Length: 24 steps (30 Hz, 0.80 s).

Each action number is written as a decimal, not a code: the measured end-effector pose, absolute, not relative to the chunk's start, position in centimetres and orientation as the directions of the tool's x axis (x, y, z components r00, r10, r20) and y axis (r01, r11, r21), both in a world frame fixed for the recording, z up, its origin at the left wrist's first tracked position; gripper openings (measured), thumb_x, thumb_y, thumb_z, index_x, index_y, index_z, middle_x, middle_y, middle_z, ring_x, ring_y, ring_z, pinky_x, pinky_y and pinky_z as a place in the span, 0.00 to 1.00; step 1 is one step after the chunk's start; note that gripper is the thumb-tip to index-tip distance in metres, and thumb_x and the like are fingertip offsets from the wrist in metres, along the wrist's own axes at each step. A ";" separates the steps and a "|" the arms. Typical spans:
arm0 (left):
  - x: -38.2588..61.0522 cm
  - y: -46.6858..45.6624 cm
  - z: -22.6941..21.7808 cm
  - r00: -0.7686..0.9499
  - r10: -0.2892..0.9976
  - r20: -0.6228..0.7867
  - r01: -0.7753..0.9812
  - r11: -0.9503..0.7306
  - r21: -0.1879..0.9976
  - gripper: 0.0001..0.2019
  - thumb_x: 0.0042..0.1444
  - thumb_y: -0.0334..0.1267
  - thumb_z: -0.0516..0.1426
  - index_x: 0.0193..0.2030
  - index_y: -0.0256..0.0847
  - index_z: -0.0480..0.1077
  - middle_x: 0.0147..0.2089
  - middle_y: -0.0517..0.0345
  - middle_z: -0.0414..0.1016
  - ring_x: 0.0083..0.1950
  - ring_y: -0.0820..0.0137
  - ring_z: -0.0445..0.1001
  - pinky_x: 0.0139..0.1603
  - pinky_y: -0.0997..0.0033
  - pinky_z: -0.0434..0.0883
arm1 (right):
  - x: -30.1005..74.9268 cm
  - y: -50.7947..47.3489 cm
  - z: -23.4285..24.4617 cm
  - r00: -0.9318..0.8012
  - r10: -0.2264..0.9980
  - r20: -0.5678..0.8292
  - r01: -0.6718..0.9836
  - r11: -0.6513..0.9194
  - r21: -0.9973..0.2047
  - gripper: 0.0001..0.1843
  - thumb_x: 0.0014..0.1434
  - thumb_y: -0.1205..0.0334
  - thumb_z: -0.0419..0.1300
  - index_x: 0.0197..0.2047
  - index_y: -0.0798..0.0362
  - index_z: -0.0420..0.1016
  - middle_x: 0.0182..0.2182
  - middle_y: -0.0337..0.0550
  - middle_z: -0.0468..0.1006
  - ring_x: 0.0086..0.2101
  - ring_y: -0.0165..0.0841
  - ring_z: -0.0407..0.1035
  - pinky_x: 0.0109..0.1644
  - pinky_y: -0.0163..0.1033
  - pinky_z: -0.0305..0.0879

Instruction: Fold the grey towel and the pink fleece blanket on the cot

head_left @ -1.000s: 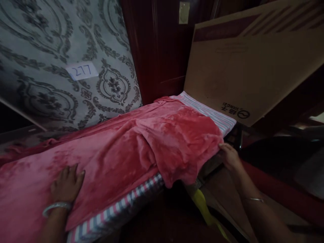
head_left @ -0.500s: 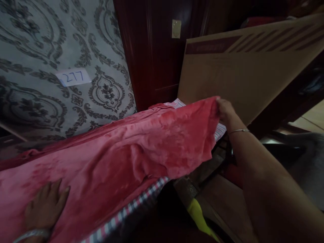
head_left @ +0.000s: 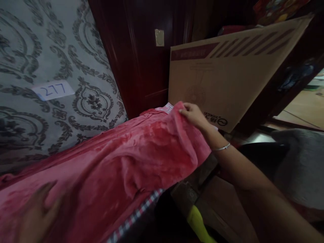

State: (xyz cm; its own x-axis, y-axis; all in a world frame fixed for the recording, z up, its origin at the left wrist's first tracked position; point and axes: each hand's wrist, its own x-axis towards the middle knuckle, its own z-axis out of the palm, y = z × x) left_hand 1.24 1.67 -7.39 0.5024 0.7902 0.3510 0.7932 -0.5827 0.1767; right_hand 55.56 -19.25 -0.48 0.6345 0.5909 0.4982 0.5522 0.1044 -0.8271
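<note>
A pink fleece blanket covers a narrow bed with a striped sheet showing along its near edge. My right hand is closed on the blanket's far corner, holding it up near the head of the bed; a thin bangle circles that wrist. My left hand lies flat on the blanket at the lower left, fingers spread, blurred by motion.
A patterned grey mattress with a "277" label leans behind the bed. A large cardboard box stands at the bed's head against dark wooden panels. A yellow object and brown boards lie below the bed edge.
My right hand took the blanket's hanging corner from the bed's near edge, lifted it and carried it back and left over the bed. My left hand slid left across the blanket.
</note>
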 end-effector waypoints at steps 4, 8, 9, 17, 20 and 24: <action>13.7 -2.8 -3.6 0.690 0.713 0.125 0.436 -0.547 0.715 0.34 0.56 0.60 0.54 0.66 0.47 0.67 0.63 0.54 0.76 0.57 0.55 0.78 0.56 0.56 0.77 | 46.0 -18.4 -4.6 0.426 0.620 0.659 0.812 0.060 -0.581 0.16 0.63 0.63 0.57 0.53 0.56 0.75 0.47 0.51 0.79 0.44 0.41 0.72 0.53 0.45 0.67; 24.9 -6.5 -2.3 0.822 0.518 0.235 0.191 -0.640 0.745 0.29 0.57 0.53 0.56 0.60 0.36 0.71 0.60 0.43 0.76 0.53 0.57 0.79 0.53 0.57 0.77 | 39.2 -18.6 -10.4 0.324 0.784 0.530 0.843 0.015 -0.538 0.28 0.61 0.72 0.52 0.64 0.55 0.68 0.56 0.53 0.75 0.54 0.42 0.69 0.57 0.44 0.67; 27.0 -7.0 -2.4 0.839 0.470 0.275 0.158 -0.694 0.702 0.27 0.58 0.50 0.56 0.60 0.36 0.71 0.60 0.43 0.75 0.53 0.58 0.78 0.54 0.57 0.77 | 38.3 -18.8 -11.4 0.316 0.804 0.504 0.849 -0.002 -0.529 0.31 0.59 0.74 0.52 0.65 0.54 0.67 0.58 0.53 0.74 0.56 0.42 0.68 0.59 0.45 0.66; 37.7 -10.2 -3.1 0.993 0.050 0.108 0.036 -0.991 0.126 0.22 0.57 0.33 0.62 0.59 0.34 0.71 0.63 0.40 0.72 0.66 0.54 0.68 0.68 0.52 0.64 | 38.3 -22.5 -14.7 0.336 0.815 0.471 0.908 -0.149 -0.391 0.31 0.57 0.67 0.61 0.65 0.52 0.72 0.61 0.54 0.72 0.61 0.52 0.60 0.64 0.60 0.59; 39.6 -10.1 -3.1 0.965 0.251 0.079 0.251 -0.968 0.011 0.23 0.63 0.38 0.58 0.62 0.27 0.66 0.67 0.34 0.66 0.69 0.48 0.64 0.65 0.52 0.63 | 40.1 -25.5 -16.7 0.384 0.731 0.564 0.907 -0.183 -0.379 0.36 0.57 0.63 0.61 0.69 0.54 0.66 0.66 0.57 0.65 0.65 0.52 0.55 0.68 0.64 0.52; 40.0 -8.3 -3.7 0.853 0.522 0.028 0.521 -0.853 0.025 0.27 0.62 0.45 0.60 0.62 0.28 0.65 0.62 0.28 0.70 0.63 0.49 0.73 0.58 0.58 0.69 | 43.6 -29.7 -20.0 0.537 0.577 0.615 0.842 -0.319 -0.436 0.41 0.54 0.68 0.56 0.72 0.51 0.61 0.68 0.56 0.61 0.67 0.52 0.52 0.68 0.66 0.51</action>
State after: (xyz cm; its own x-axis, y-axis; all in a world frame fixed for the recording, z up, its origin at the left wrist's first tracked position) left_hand 40.03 -8.27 -3.72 0.8525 0.5219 0.0281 0.5213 -0.8530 0.0253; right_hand 43.56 -29.66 -20.04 0.5373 0.5768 0.6153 0.8416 -0.3191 -0.4358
